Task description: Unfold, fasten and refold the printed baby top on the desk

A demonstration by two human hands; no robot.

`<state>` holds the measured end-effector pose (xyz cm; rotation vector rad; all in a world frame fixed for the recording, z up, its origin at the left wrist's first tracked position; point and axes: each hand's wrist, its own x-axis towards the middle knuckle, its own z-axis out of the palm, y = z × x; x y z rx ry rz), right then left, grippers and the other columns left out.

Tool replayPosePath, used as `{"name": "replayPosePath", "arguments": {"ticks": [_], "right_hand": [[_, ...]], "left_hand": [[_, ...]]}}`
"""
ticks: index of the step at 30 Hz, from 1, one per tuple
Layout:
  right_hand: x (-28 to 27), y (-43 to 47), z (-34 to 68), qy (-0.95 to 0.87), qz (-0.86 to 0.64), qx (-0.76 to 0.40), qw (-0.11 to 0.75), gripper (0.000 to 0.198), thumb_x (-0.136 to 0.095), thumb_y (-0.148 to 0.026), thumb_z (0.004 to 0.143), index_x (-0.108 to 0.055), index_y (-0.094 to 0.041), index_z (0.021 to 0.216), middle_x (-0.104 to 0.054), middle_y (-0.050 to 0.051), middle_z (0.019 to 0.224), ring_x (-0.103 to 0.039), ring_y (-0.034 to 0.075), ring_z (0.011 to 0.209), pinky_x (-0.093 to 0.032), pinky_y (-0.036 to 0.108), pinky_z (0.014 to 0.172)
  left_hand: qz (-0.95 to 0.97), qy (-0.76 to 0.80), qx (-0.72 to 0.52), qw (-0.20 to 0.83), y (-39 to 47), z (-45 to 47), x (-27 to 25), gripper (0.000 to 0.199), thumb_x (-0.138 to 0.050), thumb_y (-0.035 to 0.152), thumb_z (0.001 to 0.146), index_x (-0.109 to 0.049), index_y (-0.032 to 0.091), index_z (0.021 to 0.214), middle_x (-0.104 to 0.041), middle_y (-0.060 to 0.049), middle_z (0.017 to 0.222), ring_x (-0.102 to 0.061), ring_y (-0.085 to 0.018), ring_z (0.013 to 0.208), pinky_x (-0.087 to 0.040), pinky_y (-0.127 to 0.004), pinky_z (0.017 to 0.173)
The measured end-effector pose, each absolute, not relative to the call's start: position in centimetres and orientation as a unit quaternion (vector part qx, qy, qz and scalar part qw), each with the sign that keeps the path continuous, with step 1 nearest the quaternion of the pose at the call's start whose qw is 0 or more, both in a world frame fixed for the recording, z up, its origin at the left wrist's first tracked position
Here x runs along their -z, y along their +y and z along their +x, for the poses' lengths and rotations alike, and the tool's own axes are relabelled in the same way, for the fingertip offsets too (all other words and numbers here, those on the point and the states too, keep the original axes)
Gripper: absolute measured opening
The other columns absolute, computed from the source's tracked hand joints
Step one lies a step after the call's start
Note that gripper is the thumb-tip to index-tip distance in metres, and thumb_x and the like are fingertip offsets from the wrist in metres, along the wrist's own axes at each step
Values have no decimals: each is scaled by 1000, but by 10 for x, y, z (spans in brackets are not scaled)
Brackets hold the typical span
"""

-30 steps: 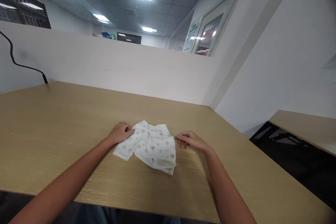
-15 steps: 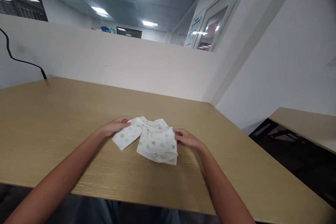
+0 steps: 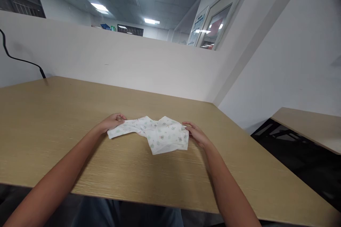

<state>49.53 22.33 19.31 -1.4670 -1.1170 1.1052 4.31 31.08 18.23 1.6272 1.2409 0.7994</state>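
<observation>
A small white baby shirt (image 3: 167,134) with a green and brown animal print is stretched sideways between my two hands, over the middle of the wooden table (image 3: 119,170). My left hand (image 3: 113,121) grips the end of the narrow left sleeve, thumb on top. On the other side my right hand (image 3: 195,133) pinches the shirt's right edge between thumb and fingers. The body of the shirt is bunched towards the right, and its lower edge hangs loosely. Part of my right fingers is hidden by the cloth.
A white partition (image 3: 128,67) rises behind the table's far edge and joins a white wall (image 3: 287,56) on the right. At the far left a black cable (image 3: 25,62) runs down to the table. Another tabletop (image 3: 309,124) stands beyond the right edge.
My hands have moved slightly apart, pulling the shirt wider. The left sleeve now runs more level, and the shirt's body has shifted right with its lower edge higher.
</observation>
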Motion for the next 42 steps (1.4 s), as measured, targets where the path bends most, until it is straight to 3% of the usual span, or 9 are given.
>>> {"name": "replayPosePath", "arguments": {"ticks": [4, 8, 11, 15, 19, 24, 31, 36, 42], "right_hand": [[-192, 225, 496, -474, -587, -426, 500, 46, -77, -38, 69, -66, -20, 110, -67, 2, 75, -57, 15, 64, -43, 25, 56], [-189, 221, 492, -552, -589, -442, 391, 42, -77, -56, 71, -64, -16, 70, -41, -7, 44, -31, 8, 44, -22, 24, 45], [-187, 217, 484, -571, -580, -474, 336, 45, -80, -57, 66, -63, -15, 64, -49, -4, 47, -33, 8, 46, -23, 23, 47], [-188, 218, 481, -575, -569, -466, 358, 39, -82, -46, 63, -74, -14, 84, -71, 4, 76, -54, 14, 62, -38, 25, 57], [-191, 224, 500, -592, -608, -321, 420, 37, -76, -46, 67, -75, -15, 88, -72, 5, 80, -58, 18, 70, -43, 28, 64], [-188, 227, 522, -600, -636, -204, 440, 34, -69, -49, 68, -70, -17, 81, -67, 2, 73, -54, 18, 68, -38, 27, 62], [-185, 225, 516, -635, -677, -147, 342, 11, -61, -30, 62, -56, -21, 62, -58, 0, 64, -48, 17, 64, -31, 27, 60], [-200, 220, 525, -631, -668, 7, 394, 7, -59, -24, 65, -52, -22, 64, -57, 2, 67, -48, 18, 68, -33, 29, 65], [-217, 201, 537, -682, -656, -164, 280, 34, -85, -46, 60, -77, -23, 84, -73, 10, 103, -62, 31, 99, -43, 37, 88]], "left_hand": [[707, 571, -335, 249, 314, 40, -182, 36, -65, 39, 71, -66, 20, 101, -65, -3, 85, -60, -21, 80, -45, -29, 68], [721, 630, -279, 73, 311, 47, -181, 30, -55, 33, 81, -67, 24, 107, -68, -10, 113, -57, -31, 114, -46, -42, 90], [734, 637, -223, 75, 306, 57, -177, 41, -47, 40, 88, -66, 22, 119, -61, -15, 133, -50, -36, 128, -43, -51, 100], [768, 617, -123, 118, 300, 71, -169, 57, -30, 50, 96, -57, 21, 137, -49, -21, 150, -39, -43, 140, -31, -71, 106], [772, 622, -79, 104, 303, 72, -162, 63, -26, 52, 98, -43, 26, 153, -28, -17, 165, -20, -49, 150, -14, -84, 105], [799, 589, -81, 87, 315, 57, -159, 61, -24, 51, 100, -39, 29, 155, -22, -11, 168, -14, -45, 153, -7, -83, 108], [825, 551, -107, 59, 311, 59, -160, 58, -27, 44, 100, -43, 28, 153, -27, -10, 167, -15, -43, 153, -9, -80, 111], [826, 550, -108, 66, 311, 60, -160, 56, -29, 46, 99, -48, 29, 149, -31, -11, 165, -18, -43, 153, -8, -78, 113], [821, 553, -138, 49, 307, 61, -168, 53, -36, 45, 97, -56, 29, 143, -38, -11, 161, -24, -41, 151, -10, -75, 115]]}}
